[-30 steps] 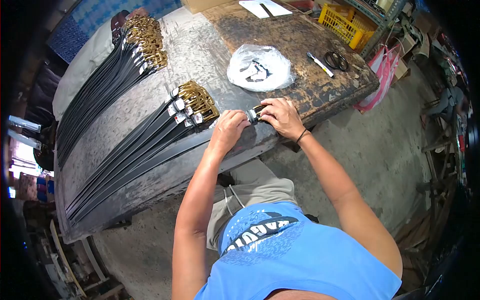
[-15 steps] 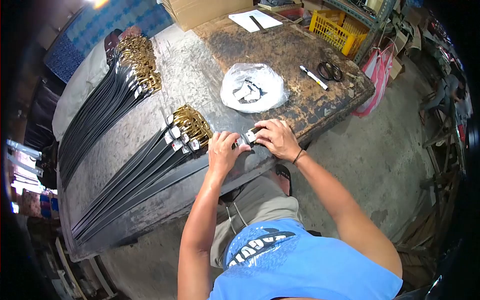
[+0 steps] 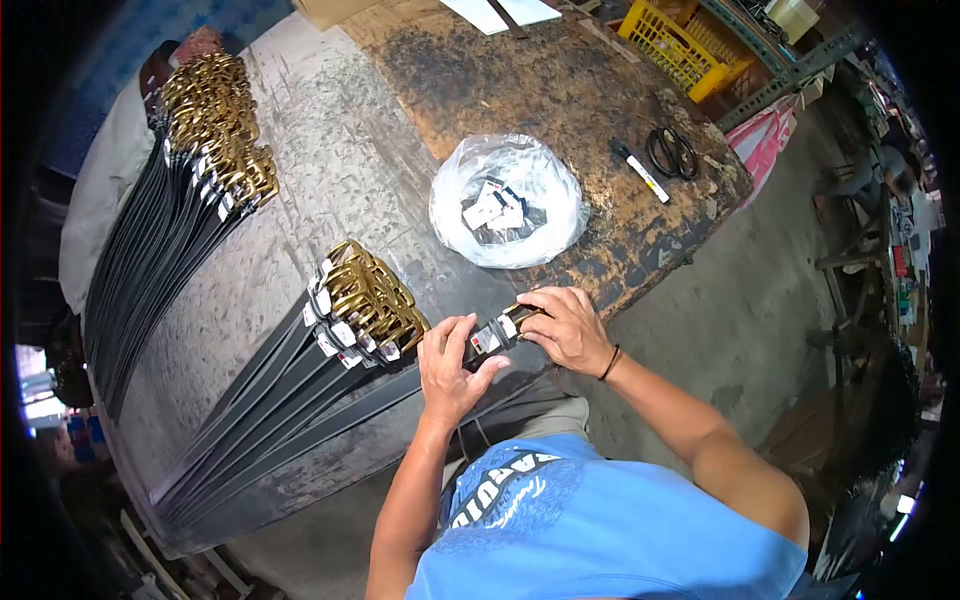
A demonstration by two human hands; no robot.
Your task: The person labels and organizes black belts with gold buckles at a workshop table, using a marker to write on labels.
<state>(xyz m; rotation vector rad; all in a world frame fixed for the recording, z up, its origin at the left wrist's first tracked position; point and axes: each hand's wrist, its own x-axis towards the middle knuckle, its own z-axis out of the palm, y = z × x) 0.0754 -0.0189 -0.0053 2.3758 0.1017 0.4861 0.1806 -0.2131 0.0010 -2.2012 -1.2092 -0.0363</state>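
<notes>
A black belt (image 3: 372, 397) lies along the near edge of the table, its buckle end between my hands. Around the strap, just left of a small white tag with a red mark (image 3: 494, 335), my left hand (image 3: 450, 365) has its thumb on the near edge and its fingers on the far edge. My right hand (image 3: 566, 330) pinches the gold buckle (image 3: 520, 312), which the fingers partly hide. Beside my left hand rests a bundle of black belts (image 3: 285, 385) with gold buckles (image 3: 368, 298) and white tags.
Beyond my hands sits a clear plastic bag (image 3: 555, 190) with white tags inside. A marker (image 3: 640, 172) and black scissors (image 3: 672, 153) lie to the right. A larger belt pile (image 3: 150, 250) is at far left. A yellow crate (image 3: 675, 50) stands past the table.
My view has tilted and shifted. My left thumb has come away from the tag, leaving its face more visible. The right hand stays at the buckle end.
</notes>
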